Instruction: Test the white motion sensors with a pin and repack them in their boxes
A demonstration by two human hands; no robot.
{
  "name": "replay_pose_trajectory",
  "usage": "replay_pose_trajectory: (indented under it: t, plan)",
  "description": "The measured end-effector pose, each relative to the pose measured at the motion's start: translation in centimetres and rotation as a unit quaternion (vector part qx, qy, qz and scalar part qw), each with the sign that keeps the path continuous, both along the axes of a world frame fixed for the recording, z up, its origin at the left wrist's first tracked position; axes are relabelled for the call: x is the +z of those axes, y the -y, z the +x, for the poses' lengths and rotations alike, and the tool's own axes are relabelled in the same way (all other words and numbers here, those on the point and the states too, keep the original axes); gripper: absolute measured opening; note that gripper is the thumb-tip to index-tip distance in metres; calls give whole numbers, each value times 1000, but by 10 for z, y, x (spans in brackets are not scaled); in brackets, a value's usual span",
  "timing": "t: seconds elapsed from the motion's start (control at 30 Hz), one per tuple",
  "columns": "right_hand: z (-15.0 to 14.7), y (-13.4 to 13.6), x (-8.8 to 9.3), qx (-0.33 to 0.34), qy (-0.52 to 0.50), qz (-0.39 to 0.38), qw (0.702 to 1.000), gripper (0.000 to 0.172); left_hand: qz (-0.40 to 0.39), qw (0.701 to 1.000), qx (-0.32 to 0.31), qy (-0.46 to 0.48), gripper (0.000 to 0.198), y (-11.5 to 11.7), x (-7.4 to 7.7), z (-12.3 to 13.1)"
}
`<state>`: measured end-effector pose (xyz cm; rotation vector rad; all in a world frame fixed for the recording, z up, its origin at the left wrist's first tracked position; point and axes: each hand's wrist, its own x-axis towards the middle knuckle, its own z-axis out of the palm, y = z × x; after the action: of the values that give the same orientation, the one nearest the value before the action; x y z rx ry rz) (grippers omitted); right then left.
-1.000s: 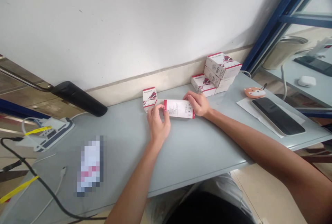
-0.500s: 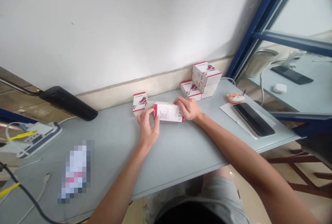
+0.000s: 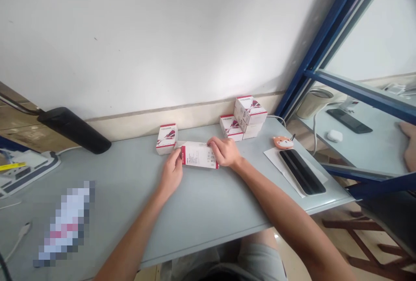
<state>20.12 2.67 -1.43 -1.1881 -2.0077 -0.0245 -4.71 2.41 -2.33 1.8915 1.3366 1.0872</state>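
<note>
A white cardboard box with red ends and small printed text lies between my two hands, just above or on the grey desk. My left hand pinches its left end, fingers closed against the red edge. At the far right corner my right hand is curled round the box. Behind my left hand stands a similar red-and-white box near the wall. A stack of several such boxes sits farther right at the back.
A black lamp head hangs over the left back edge. On the right, a phone rests on white paper beside an orange animal-face item. A power strip, a cable plug and a pixelated object are at left.
My left hand has gone from spread fingers at the box's left end to a closed grip on it. The camera view has shifted, so everything appears lower and farther left.
</note>
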Motion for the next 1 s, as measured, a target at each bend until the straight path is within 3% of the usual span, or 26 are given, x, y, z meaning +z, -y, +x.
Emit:
replay_pose_trajectory:
  t: [0.37,0.63,1.0]
  plan:
    - [10,-2,2,-8,12,33,999,39,-29,998,-32,44,35,-10,-8,-3]
    - [5,0,0,6,-13,28,999,40,-32,998,-35,44,23,-12,-8,-10]
    - [5,2,1,31,-53,23,998,38,-27,997,-54,45,22,-9,-4,-10]
